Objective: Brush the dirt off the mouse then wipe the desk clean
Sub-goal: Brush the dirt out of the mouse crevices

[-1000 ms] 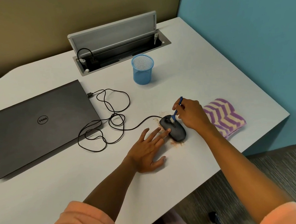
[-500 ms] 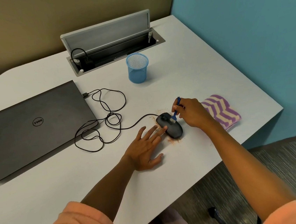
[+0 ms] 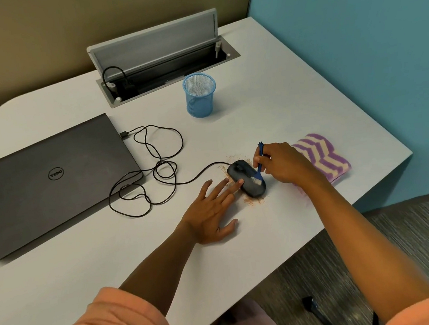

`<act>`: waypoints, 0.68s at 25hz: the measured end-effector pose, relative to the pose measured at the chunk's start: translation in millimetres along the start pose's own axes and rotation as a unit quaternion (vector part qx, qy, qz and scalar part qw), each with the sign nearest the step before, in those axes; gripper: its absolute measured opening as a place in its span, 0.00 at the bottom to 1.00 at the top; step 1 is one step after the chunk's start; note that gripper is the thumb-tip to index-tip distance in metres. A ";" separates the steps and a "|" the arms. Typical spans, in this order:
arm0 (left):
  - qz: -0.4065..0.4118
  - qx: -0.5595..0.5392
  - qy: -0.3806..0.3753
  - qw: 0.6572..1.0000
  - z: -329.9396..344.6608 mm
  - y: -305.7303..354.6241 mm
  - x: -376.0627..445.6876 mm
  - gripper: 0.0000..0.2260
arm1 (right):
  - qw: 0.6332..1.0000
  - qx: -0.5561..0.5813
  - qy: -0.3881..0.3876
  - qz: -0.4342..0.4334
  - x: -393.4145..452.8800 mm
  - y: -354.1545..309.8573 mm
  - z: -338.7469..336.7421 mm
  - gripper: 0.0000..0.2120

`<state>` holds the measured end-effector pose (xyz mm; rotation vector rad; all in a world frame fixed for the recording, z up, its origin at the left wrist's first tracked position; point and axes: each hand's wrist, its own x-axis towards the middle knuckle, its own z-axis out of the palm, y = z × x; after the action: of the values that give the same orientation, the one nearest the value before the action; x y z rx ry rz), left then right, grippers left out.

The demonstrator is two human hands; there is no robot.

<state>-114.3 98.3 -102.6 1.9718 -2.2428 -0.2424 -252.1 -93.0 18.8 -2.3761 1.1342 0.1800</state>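
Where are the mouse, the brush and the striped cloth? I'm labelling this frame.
mouse (image 3: 247, 182): head view, on its dark top shell.
brush (image 3: 260, 159): head view, on the blue handle above the bristles.
striped cloth (image 3: 324, 156): head view, on the purple-and-cream middle.

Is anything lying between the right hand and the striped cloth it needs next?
Nothing visible does. The right hand, gripping the blue brush, sits right beside the striped cloth and partly covers its near edge.
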 end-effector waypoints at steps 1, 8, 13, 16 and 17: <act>0.001 -0.001 0.000 1.000 0.0 -0.2 0.0 0.34 | 1.000 0.002 0.012 0.002 -0.3 -1.6 0.4 0.12; 0.003 -0.004 0.002 1.000 -0.6 -0.4 -0.3 0.35 | 1.000 0.020 0.012 -0.003 -4.8 -10.2 -1.7 0.13; 0.006 -0.008 0.007 1.000 -0.8 0.4 -0.3 0.34 | 0.998 0.020 0.061 0.018 -12.5 -16.6 -0.4 0.14; 0.003 -0.009 0.012 1.000 -0.7 0.6 -1.2 0.34 | 1.000 -0.019 -0.010 0.008 -19.7 -10.2 -0.9 0.12; 0.002 -0.009 0.012 1.000 -0.7 0.6 -1.3 0.35 | 1.000 -0.014 -0.011 0.007 -23.0 -8.3 -1.3 0.12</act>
<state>-114.6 99.6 -101.9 1.9494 -2.2226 -0.2380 -260.8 -73.3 30.5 -2.3850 1.1462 0.2285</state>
